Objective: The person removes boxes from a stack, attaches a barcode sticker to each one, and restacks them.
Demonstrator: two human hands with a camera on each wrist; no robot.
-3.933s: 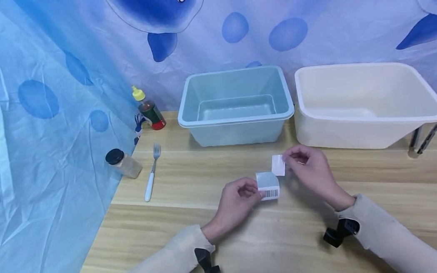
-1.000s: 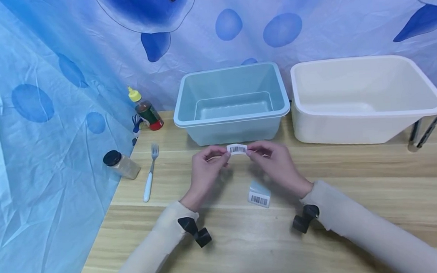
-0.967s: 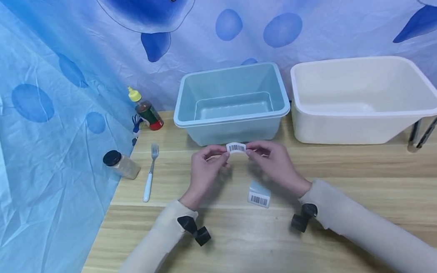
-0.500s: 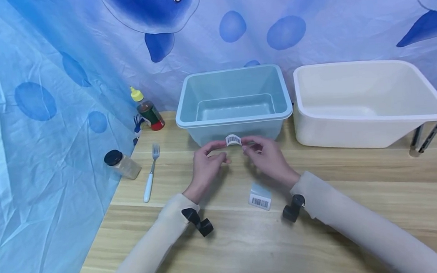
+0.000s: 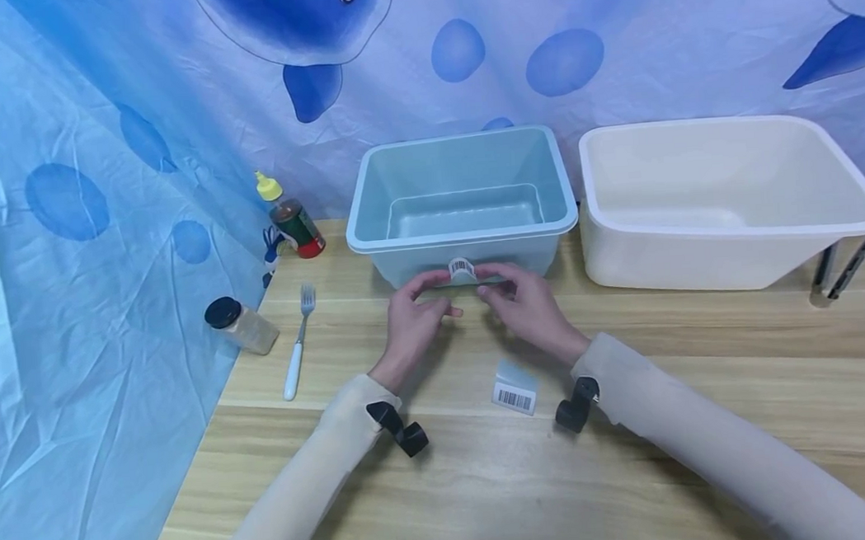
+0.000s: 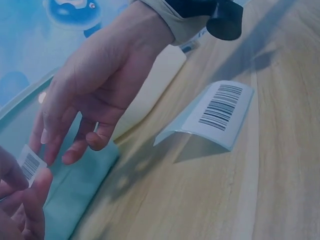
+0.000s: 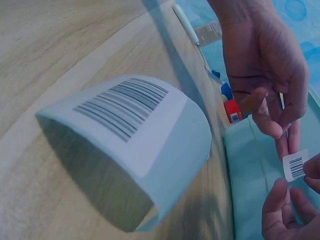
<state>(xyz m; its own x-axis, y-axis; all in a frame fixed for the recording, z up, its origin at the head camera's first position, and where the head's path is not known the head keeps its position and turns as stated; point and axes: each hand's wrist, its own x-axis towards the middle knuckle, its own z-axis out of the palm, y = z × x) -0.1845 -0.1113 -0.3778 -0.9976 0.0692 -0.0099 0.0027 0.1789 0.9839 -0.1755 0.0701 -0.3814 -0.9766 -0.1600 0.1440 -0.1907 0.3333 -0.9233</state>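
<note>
Pinching a small barcode sticker (image 5: 461,269) between them, the left hand (image 5: 415,319) and the right hand (image 5: 527,305) met at the front wall of the light blue tub (image 5: 465,243), low on the wall and near its middle. Each hand's thumb and forefinger were curled onto one end of the sticker, which bowed a little between them; whether it already touched the tub wall could not be told. From the left wrist view the sticker (image 6: 29,163) showed at the tips of the left hand's fingers (image 6: 20,200), with the right hand (image 6: 95,85) reaching in from above, its other fingers loosely spread. A curled sheet of label backing (image 5: 515,388) with another barcode on it lay on the wooden table (image 5: 707,385) just behind the hands, between the two wrists, touched by neither. Beside the blue tub stood a white tub (image 5: 726,202). Off to the left lay a fork (image 5: 297,344), a black-capped jar (image 5: 242,324) on its side, and a yellow-capped bottle (image 5: 290,218) against the blue curtain (image 5: 89,241).
</note>
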